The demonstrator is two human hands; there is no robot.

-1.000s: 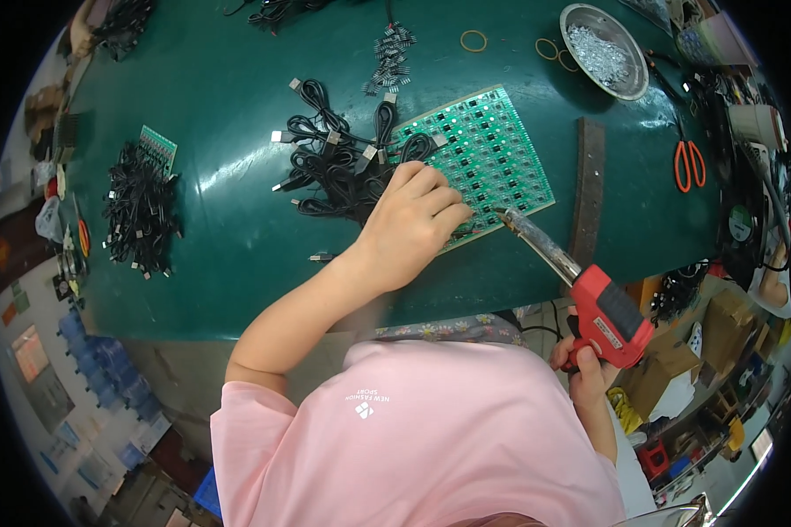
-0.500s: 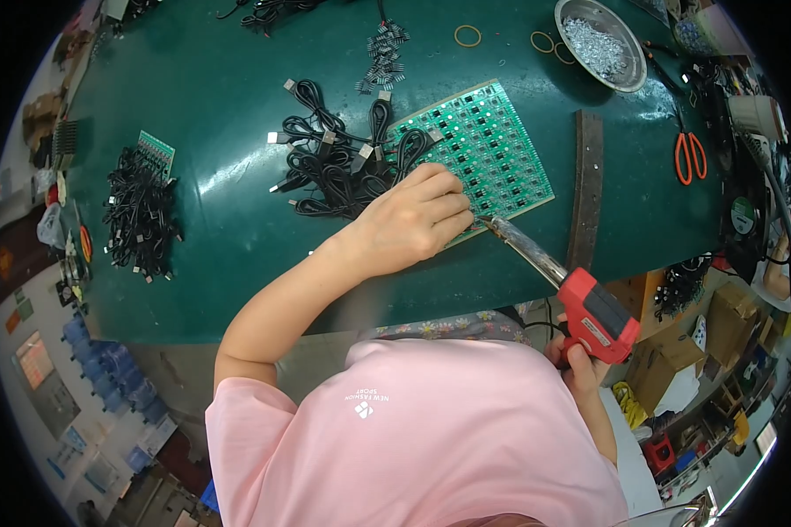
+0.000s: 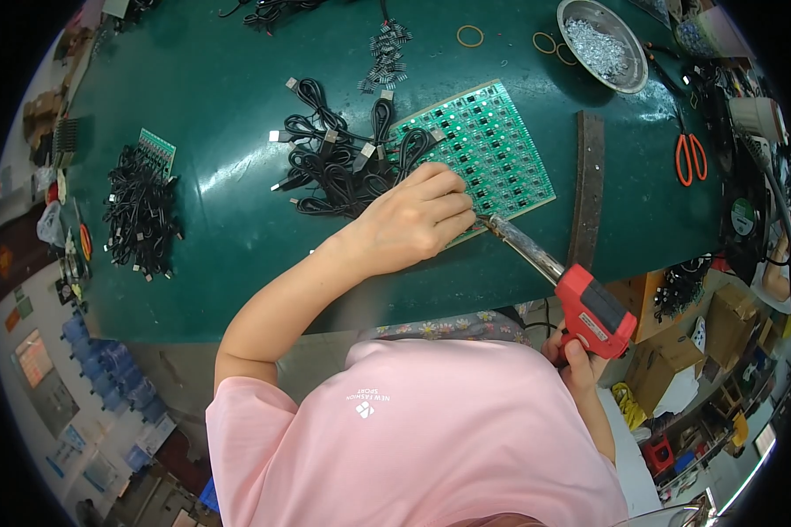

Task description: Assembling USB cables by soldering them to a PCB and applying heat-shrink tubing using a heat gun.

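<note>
A green circuit board panel [image 3: 501, 145] with rows of small parts lies on the table. My left hand [image 3: 413, 215] is closed over its near left corner, fingers pinched on something hidden beneath them. In my right hand [image 3: 578, 358] is a red and black soldering gun [image 3: 596, 312], gripped by its handle. Its metal tip [image 3: 494, 221] reaches the board's near edge, right beside my left fingertips. Black USB cables [image 3: 325, 167] in coiled bundles sit against the panel's left side, some overlapping it.
A dark metal bar [image 3: 586, 189] lies right of the panel, with orange-handled scissors [image 3: 690, 158] beyond it. A metal bowl [image 3: 631, 79] of small clear pieces stands at the far right. Another cable pile [image 3: 141, 211] is at the left. Rubber bands [image 3: 470, 36] and small black parts [image 3: 385, 57] lie farther back.
Very little differs. The soldering gun in my right hand has shifted slightly, its body a touch higher and to the left. My left hand stays in place on the board.
</note>
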